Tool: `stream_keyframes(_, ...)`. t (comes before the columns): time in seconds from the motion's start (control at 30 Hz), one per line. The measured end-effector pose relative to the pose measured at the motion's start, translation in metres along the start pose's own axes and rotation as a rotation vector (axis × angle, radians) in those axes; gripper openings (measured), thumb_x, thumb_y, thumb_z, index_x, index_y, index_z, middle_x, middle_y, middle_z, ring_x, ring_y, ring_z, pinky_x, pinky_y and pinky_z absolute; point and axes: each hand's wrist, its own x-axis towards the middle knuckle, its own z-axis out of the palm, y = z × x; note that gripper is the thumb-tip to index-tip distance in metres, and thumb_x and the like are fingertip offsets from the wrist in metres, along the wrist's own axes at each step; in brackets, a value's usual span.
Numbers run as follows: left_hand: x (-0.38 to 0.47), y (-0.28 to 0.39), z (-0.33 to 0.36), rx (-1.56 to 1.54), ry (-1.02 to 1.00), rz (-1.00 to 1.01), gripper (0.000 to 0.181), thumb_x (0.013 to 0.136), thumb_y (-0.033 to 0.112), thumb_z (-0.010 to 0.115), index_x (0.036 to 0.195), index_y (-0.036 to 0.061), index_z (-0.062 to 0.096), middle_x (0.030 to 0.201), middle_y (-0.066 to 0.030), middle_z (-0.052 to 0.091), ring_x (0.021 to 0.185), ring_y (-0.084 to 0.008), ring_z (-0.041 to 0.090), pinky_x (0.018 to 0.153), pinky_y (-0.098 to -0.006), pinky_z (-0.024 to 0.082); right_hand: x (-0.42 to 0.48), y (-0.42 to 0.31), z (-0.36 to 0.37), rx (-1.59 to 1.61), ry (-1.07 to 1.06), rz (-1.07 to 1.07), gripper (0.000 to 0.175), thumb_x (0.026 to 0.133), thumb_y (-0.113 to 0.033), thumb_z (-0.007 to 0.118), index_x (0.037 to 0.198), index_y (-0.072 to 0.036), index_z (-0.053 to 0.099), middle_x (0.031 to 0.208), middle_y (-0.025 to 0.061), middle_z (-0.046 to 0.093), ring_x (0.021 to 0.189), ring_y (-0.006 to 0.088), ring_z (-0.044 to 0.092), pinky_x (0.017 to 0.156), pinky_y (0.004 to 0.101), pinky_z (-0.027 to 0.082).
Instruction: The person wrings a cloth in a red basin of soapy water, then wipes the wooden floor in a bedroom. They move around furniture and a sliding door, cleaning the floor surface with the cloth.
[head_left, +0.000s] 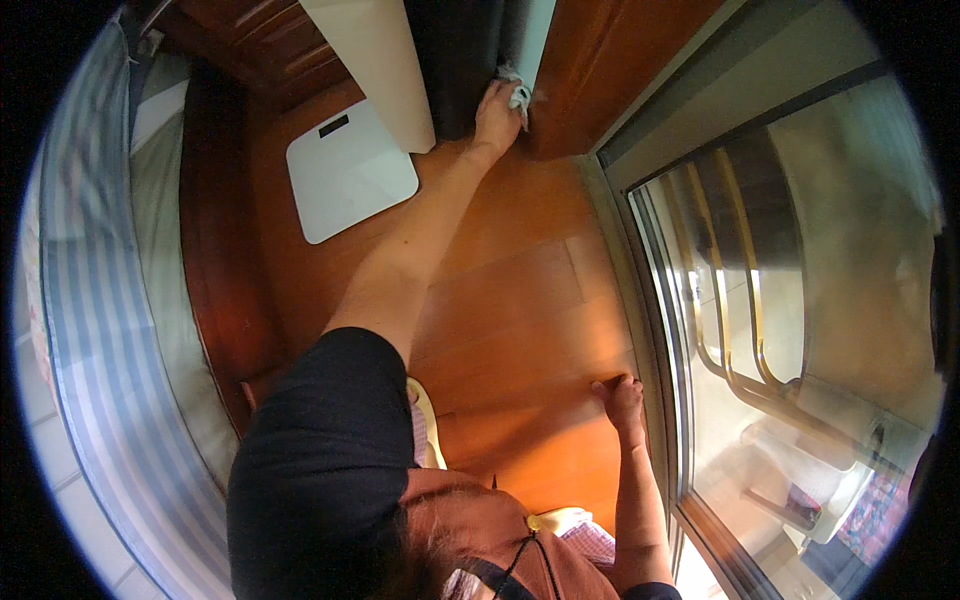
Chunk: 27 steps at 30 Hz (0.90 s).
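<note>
My left hand (498, 120) reaches far forward, its fingers closed on a crumpled white cloth (519, 97). The cloth lies against the lower edge of a dark panel (457, 67), beside a reddish-brown wooden panel (600, 67). My right hand (622, 401) is low on the right, over the wooden floor (510, 300) and close to the sliding door's frame. Its fingers are curled, with no object visible in them; whether they are fully closed is unclear.
A white bathroom scale (352, 172) lies on the floor at the upper left, beside a cream panel (382, 75). A striped bedcover (105, 300) hangs at the left. On the right stands a glass door (750, 300), with metal rails visible through it.
</note>
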Motion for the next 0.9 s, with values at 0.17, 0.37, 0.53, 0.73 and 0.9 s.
stream_keyframes(0.17,-0.011,0.041,-0.044,0.013,-0.266,-0.034,0.039,0.084,0.007,0.058,0.123,0.0034,0.059,0.117,-0.0178,0.057,0.104,-0.0361,0.058,0.089,-0.0378,0.048,0.000,-0.001,-0.003,0.046,-0.013,0.005,0.064,0.074,-0.047,0.077,0.104,0.004,0.053,0.096,0.0267,0.059,0.087,0.0397,0.062,0.076,0.0449,0.053)
stream_keyframes(0.37,0.026,0.002,-0.058,0.233,-0.145,-0.428,0.040,0.084,0.026,0.053,0.121,0.0107,0.063,0.111,-0.0197,0.066,0.100,-0.0367,0.064,0.084,-0.0428,0.050,-0.003,-0.002,-0.008,0.092,-0.033,0.003,0.063,0.077,-0.042,0.077,0.111,0.004,0.052,0.102,0.0298,0.057,0.093,0.0446,0.059,0.082,0.0483,0.050)
stream_keyframes(0.53,0.018,-0.025,-0.029,-0.200,-0.068,-0.440,0.045,0.085,0.014,0.059,0.129,0.0049,0.054,0.118,-0.0219,0.062,0.108,-0.0369,0.059,0.091,-0.0416,0.048,-0.003,-0.005,-0.009,0.101,-0.018,-0.006,0.063,0.075,-0.044,0.077,0.109,0.003,0.054,0.099,0.0283,0.058,0.093,0.0426,0.059,0.082,0.0469,0.050)
stream_keyframes(0.73,-0.060,-0.004,0.031,0.425,-0.156,-0.200,0.044,0.081,0.007,0.066,0.122,-0.0026,0.052,0.125,-0.0202,0.052,0.119,-0.0403,0.043,0.100,-0.0482,0.033,0.003,0.001,0.003,0.014,0.005,-0.040,0.066,0.074,-0.054,0.074,0.102,0.002,0.056,0.096,0.0233,0.061,0.092,0.0375,0.062,0.080,0.0426,0.054)
stream_keyframes(0.9,-0.101,0.029,0.038,0.437,-0.061,-0.175,0.036,0.081,0.012,0.067,0.113,0.0004,0.055,0.118,-0.0195,0.046,0.109,-0.0366,0.040,0.092,-0.0487,0.034,0.002,0.001,0.007,0.025,0.015,0.008,0.066,0.074,-0.049,0.077,0.104,0.005,0.054,0.093,0.0281,0.060,0.090,0.0429,0.061,0.079,0.0475,0.052)
